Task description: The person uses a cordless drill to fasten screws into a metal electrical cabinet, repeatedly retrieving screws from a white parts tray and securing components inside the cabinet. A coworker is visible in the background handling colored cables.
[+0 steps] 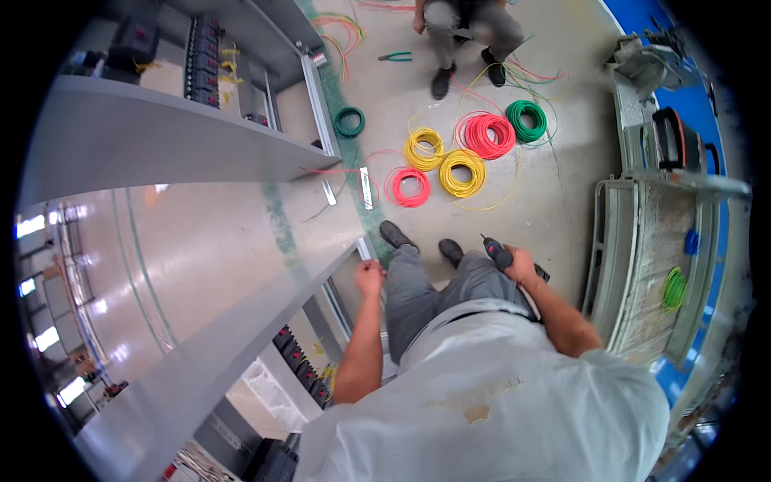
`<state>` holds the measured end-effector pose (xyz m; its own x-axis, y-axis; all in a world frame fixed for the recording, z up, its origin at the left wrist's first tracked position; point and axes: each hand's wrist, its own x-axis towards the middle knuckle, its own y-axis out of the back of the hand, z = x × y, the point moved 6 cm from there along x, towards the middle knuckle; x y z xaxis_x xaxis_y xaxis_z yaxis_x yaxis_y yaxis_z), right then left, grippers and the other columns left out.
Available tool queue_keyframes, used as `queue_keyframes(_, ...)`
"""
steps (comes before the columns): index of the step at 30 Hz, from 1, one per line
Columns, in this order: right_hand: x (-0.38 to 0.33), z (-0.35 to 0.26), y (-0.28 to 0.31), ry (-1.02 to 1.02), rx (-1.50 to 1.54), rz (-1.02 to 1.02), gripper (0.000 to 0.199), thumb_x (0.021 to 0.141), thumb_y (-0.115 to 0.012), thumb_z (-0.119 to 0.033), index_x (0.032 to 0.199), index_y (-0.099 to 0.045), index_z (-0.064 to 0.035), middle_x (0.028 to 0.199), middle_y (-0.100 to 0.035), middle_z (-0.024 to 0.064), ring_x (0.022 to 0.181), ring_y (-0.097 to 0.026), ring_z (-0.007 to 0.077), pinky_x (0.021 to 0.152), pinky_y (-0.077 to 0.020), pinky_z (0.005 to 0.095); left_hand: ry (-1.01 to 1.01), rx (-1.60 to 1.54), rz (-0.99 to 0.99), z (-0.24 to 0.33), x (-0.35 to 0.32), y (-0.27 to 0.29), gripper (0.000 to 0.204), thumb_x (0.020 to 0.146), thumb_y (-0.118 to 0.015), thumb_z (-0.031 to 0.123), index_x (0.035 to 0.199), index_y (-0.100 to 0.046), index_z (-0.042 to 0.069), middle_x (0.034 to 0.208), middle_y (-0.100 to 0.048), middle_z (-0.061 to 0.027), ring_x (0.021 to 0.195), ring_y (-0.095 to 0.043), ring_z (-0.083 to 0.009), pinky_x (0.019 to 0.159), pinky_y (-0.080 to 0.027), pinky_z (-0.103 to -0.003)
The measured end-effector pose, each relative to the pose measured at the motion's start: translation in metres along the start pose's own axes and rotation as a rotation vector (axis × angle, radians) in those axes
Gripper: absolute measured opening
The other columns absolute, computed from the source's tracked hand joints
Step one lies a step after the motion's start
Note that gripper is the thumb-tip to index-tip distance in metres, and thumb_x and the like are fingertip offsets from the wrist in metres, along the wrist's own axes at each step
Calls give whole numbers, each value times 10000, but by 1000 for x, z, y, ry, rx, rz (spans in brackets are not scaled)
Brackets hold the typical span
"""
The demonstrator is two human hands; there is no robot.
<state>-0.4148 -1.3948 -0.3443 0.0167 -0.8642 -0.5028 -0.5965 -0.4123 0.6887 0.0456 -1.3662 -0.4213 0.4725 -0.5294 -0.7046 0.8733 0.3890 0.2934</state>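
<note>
My right hand (522, 266) is wrapped round the grip of a dark cordless drill (499, 255) with red marks, held beside my right thigh. A thin bit points up and left from its front. My left hand (370, 277) is closed, with the fingers curled in. It is close to the metal frame edge (363, 247) of a grey cabinet. Whatever it may hold is hidden by the fingers. Inside the cabinet, below that arm, sits a row of black breakers (299, 363) with yellow wires.
Ahead on the floor lie red (488, 136), yellow (462, 173) and green (526, 121) wire coils with loose ends. Beyond them are green-handled pliers (395, 56) and a seated person (466, 32). A metal cart (642, 265) stands at right; another open cabinet (185, 136) is at far left.
</note>
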Motion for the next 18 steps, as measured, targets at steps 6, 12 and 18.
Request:
queue_keyframes(6,10,-21,-24,-132,111,77,503,819,-684,-129,1303,-618,-8,1175,-690,242,1143,-666,375,992,-495,396,67,189,232,-17,153,-16,232,863,-736,216,915,-709,-8,774,-719,-114,657,-709,-217,665,-553,-360)
queue_keyframes(12,79,-21,-77,-215,43,-92,541,856,-672,-246,1340,-591,-18,1084,-673,242,1019,-670,431,884,-533,430,19,550,264,-84,326,-67,276,840,-758,254,994,-723,28,925,-742,-168,909,-714,-337,824,-548,-417)
queue_keyframes(18,112,25,-96,-221,1,-92,589,756,-679,-99,1325,-586,23,1038,-671,222,946,-674,408,866,-534,433,-24,832,267,-197,519,-119,320,828,-737,238,1095,-702,64,1022,-733,-189,975,-695,-382,850,-550,-463)
